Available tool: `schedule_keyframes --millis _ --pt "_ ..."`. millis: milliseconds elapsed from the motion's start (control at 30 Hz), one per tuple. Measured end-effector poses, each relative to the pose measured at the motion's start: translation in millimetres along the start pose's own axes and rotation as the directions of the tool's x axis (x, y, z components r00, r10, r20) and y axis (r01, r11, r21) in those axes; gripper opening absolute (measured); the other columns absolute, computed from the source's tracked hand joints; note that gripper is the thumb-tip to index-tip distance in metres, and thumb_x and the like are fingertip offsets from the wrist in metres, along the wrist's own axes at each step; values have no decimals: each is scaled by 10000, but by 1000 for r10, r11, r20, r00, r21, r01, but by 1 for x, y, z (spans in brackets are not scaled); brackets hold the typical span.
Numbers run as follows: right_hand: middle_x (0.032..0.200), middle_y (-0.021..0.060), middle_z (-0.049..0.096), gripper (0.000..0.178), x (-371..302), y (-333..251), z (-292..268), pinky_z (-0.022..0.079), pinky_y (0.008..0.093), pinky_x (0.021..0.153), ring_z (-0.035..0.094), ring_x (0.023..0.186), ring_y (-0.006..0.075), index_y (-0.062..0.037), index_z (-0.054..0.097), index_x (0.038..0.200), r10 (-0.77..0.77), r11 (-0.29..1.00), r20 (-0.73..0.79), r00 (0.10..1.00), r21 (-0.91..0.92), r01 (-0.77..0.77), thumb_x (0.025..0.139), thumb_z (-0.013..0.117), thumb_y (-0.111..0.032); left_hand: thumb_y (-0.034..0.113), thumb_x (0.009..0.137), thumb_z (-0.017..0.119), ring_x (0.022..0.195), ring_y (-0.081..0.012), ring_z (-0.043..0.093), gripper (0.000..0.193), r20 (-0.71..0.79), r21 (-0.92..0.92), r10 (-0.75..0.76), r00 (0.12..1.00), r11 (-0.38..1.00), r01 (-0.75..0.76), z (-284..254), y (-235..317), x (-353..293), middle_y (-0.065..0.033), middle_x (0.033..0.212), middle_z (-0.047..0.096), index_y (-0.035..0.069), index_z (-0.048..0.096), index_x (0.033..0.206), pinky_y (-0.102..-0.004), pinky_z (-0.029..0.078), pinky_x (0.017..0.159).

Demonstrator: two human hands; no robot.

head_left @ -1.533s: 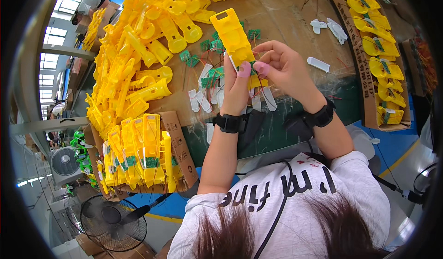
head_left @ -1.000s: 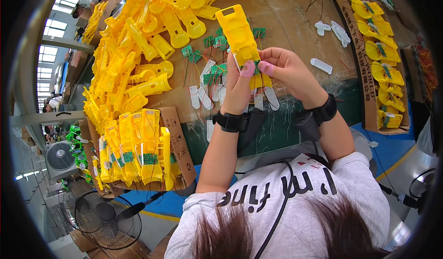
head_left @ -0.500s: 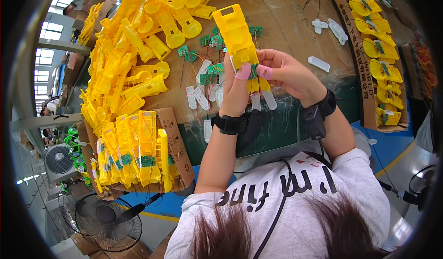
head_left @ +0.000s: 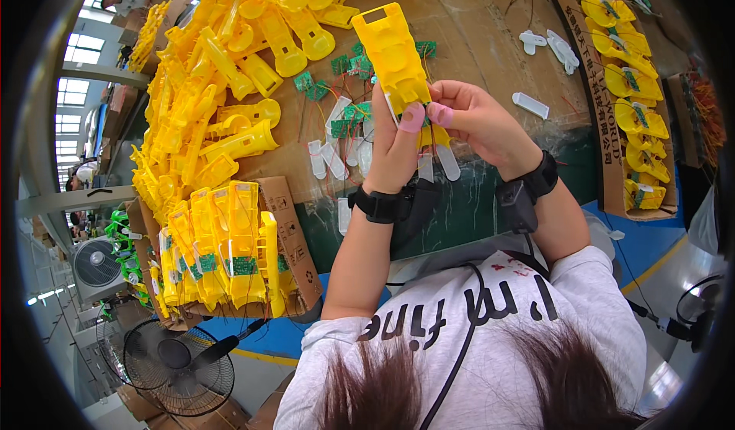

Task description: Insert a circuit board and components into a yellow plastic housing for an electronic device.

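Between my hands stands a yellow plastic housing (head_left: 392, 47), its hollow inner side facing me. My left hand (head_left: 394, 143) grips its lower left edge, the pink-wrapped thumb pressed on the front. My right hand (head_left: 478, 120) pinches at the lower right edge, also with a pink-wrapped thumb. A bit of green circuit board shows by the thumbs; the fingers partly hide it. Behind the housing lie several green circuit boards (head_left: 354, 116) with thin red and black wires. Narrow white plastic strips (head_left: 332, 162) are spread beside them on the cardboard.
A big heap of yellow housings (head_left: 199, 108) covers the table's left side. A cardboard box (head_left: 287, 231) at near left holds housings with boards. Another long box (head_left: 593, 108) of yellow parts stands at right. White pieces (head_left: 530, 106) lie nearby. A fan (head_left: 178, 357) stands at lower left.
Both thumbs have shifted slightly on the housing's lower end, and the housing has tilted a little. My hands otherwise keep their place and grip.
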State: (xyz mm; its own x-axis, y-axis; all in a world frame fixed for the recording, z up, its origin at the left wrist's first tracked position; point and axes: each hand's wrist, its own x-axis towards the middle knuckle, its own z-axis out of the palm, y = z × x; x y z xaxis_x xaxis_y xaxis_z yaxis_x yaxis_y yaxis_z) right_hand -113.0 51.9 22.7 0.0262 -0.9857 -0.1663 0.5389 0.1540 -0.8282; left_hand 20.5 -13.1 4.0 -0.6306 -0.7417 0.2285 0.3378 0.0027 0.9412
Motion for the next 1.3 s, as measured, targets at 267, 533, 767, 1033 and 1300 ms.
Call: schedule_keyframes --millis 267,533,767,1033,1300 --pt "981 44 573 250 5 4 6 455 236 776 545 891 82 13 507 1046 -206 974 -51 977 -107 200 842 570 -117 240 900 440 1007 -159 496 401 -29 50 48 998 998 -47 1 -4 4 -96 1133 480 65 310 1237 -299 415 856" --pt "1055 69 547 270 8 10 5 422 250 850 529 959 106 30 460 1113 -420 880 56 906 -219 422 858 509 -47 158 889 470 1091 -174 466 384 -1 -82 101 995 992 -101 3 1 4 -119 1241 445 43 358 1238 -308 374 920" --pt "1065 55 540 284 6 9 7 413 256 863 526 969 114 14 441 1133 -470 830 109 876 -284 481 852 481 8 114 865 488 985 -129 466 331 -57 105 162 985 982 -155 4 2 -1 -59 1074 469 10 410 1169 -259 373 843" --pt "1042 42 535 302 2 4 6 410 251 857 530 962 108 -15 429 1138 -457 813 166 874 -322 486 843 486 16 134 845 524 968 -131 476 347 -2 209 234 972 951 -228 1 2 0 -53 1059 486 8 429 1154 -261 382 835" --pt "1017 43 543 274 2 5 5 423 237 831 535 945 98 -13 435 1112 -451 815 133 882 -341 468 845 472 34 131 833 542 920 -139 486 327 -16 136 203 979 971 -199 3 2 3 -62 1008 486 -8 455 1116 -260 390 808"
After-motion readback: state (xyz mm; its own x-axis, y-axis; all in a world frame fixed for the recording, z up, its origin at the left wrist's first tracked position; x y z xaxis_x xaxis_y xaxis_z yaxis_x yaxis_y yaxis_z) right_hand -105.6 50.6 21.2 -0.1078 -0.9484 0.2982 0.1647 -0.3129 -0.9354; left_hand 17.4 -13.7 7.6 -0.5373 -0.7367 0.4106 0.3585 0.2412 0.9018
